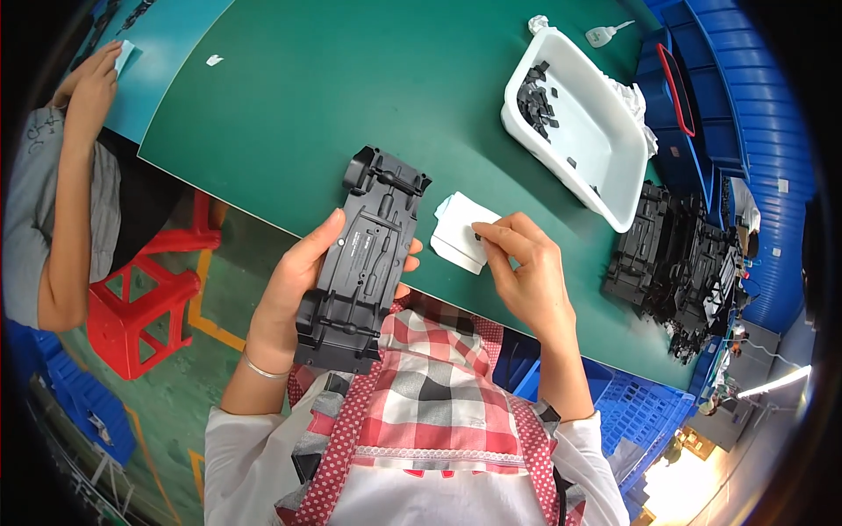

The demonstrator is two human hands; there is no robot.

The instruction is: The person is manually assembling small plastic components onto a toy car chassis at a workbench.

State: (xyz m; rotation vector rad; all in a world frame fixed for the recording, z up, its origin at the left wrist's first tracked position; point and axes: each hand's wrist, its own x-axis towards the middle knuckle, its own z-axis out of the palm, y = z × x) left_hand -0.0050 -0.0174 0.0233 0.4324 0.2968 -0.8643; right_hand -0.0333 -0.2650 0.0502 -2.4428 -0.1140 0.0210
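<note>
- left hand (294, 294) wraps the long side of a black moulded plastic chassis part (361, 263), thumb up along its left edge, fingertips peeking out on the right edge; grip is closed firm on it.
- chassis part is held above the near edge of the green table (351, 96), over the person's lap, long axis running from lower left to upper right, ribbed inner face toward the camera.
- right hand (526, 272) pinches a tiny dark piece (478, 235) between thumb and forefinger; fingers closed on it, though the piece is too small to make out its shape.
- that pinch sits right over a small stack of white cards (458, 232) lying on the table edge, just beside the chassis part.
- thin metal bangle (263, 368) on the left wrist; red-and-white checked apron (430, 394) below both hands.
- further right: white plastic tub (605, 188) holding small black pieces (537, 101) at its far end.
- right of the tub, a pile of black chassis parts (675, 263) on the table; blue crates (710, 105) beyond.
- far left: another person's hand (92, 83) on a pale blue cloth, red stool (145, 294) beside them.
</note>
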